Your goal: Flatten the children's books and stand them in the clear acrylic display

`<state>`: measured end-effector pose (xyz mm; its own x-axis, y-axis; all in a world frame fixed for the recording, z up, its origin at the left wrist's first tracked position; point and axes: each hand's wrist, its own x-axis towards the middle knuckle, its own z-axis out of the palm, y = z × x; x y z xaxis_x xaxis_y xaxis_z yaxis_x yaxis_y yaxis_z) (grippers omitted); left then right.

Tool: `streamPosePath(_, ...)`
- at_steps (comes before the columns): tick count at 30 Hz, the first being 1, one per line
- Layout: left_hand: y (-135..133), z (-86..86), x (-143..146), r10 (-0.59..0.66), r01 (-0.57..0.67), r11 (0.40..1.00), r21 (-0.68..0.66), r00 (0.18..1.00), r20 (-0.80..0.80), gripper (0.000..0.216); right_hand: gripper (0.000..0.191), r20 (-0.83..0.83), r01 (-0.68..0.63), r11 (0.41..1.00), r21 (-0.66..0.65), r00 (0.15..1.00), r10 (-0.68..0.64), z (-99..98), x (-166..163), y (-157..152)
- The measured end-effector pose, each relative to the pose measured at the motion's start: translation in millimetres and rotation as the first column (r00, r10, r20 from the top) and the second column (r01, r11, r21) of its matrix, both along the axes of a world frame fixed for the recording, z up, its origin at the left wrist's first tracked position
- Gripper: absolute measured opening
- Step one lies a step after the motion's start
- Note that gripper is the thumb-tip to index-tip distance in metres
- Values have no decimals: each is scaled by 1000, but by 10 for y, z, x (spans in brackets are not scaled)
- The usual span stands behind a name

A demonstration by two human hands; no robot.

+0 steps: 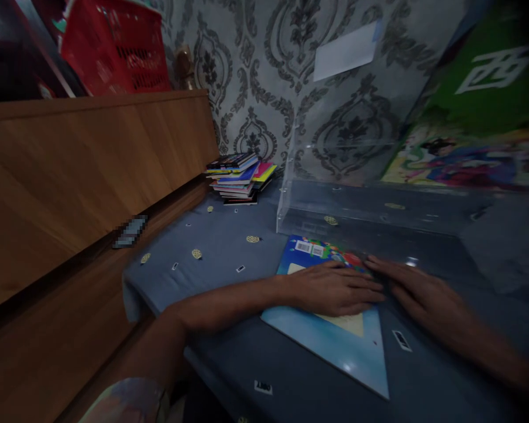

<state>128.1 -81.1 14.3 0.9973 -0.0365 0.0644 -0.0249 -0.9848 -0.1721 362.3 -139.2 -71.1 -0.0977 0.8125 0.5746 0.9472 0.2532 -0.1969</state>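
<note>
A thin blue book [335,346], with barcodes at its far edge and a pale panel in the middle, lies on the cloth. My left hand [335,289] rests flat across it, fingers stretched toward its right edge. Beside that edge is my right hand [423,294], its fingers extended toward the far right corner; whether they touch the book I cannot tell. Just beyond the book stands a clear plastic rack [286,202]. A green picture book [476,106] with a large white character leans in the rack at the right.
A stack of books [238,179] sits by the wall. The grey-blue tablecloth [216,241] drops over the table's left edge. Along the left runs a wooden cabinet [92,153] with a red basket [119,50] on top. White paper [346,53] shows against the patterned wallpaper.
</note>
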Motion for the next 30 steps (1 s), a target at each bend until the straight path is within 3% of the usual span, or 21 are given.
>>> streamPosePath(2,-26,6,-18,4,-5,999,-50,1000,-22,41,46,-29,-57,997,-45,998,56,42,-39,-43)
streamPosePath(9,3,-88,-64,13,-5,949,-316,1000,23,42,51,-46,-29,972,-235,999,18,299,-225,-205)
streamPosePath(15,61,-70,-117,-70,57,892,-449,998,-12,46,48,-72,-10,957,-290,997,-12,379,-283,-270)
streamPosePath(30,-27,-15,-164,-95,69,873,-482,995,-28,45,47,-69,23,943,-332,996,-49,464,-343,-292)
